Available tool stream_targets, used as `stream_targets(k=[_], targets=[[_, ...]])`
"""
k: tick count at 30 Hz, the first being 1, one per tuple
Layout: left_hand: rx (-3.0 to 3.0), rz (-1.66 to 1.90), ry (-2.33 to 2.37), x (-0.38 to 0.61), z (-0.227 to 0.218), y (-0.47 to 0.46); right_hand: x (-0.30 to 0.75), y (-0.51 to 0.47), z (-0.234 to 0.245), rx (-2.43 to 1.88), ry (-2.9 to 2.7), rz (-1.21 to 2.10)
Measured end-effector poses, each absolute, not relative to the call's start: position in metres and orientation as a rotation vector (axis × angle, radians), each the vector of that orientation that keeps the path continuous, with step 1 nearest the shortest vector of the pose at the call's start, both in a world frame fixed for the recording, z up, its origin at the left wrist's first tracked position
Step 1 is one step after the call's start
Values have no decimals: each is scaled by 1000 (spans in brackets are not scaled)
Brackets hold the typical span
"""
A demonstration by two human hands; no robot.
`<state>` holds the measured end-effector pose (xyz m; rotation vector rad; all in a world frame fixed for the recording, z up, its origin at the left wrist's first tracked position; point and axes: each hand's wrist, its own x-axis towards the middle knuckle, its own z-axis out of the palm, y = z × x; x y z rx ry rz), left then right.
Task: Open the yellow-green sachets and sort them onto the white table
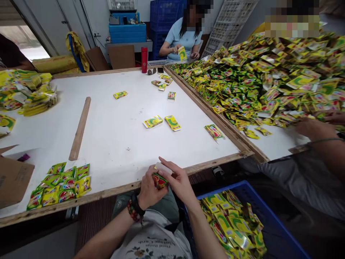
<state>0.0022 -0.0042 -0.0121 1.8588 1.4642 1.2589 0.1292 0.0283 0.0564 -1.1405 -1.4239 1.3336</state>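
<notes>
At the near edge of the table, my left hand [150, 190] is wrapped round a small carton [159, 181] with a red and green printed side. My right hand [180, 180] meets it from the right, its thumb and fingers on a white flap at the carton's top. Fingers partly cover the carton, so its contents are hidden. To the left lie several green and yellow sachets [67, 183] in rough rows. Flat on the white table [113, 133] ahead of my hands are two yellow cartons, one on the left [153, 122] and one on the right [173, 123].
A blue crate [280, 219] of filled cartons stands at my lower right. Beyond a wooden rail [205, 102] rises a heap of sachets [248, 79], with a co-worker's hands [312, 127] beside it. A wooden strip [80, 127], stacked cartons [37, 90] and a cardboard box [16, 180] occupy the left.
</notes>
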Motion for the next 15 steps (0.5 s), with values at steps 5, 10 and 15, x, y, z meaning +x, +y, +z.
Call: stream_targets(k=[5, 10, 15], targets=[[1760, 1053, 1429, 1, -2, 1, 126, 19, 52, -1125, -1651, 1152], [1737, 908, 1548, 3, 3, 5, 125, 21, 45, -1323, -1555, 1146], [1694, 907, 1597, 7, 0, 3, 131, 27, 51, -1184, -1678, 1243]])
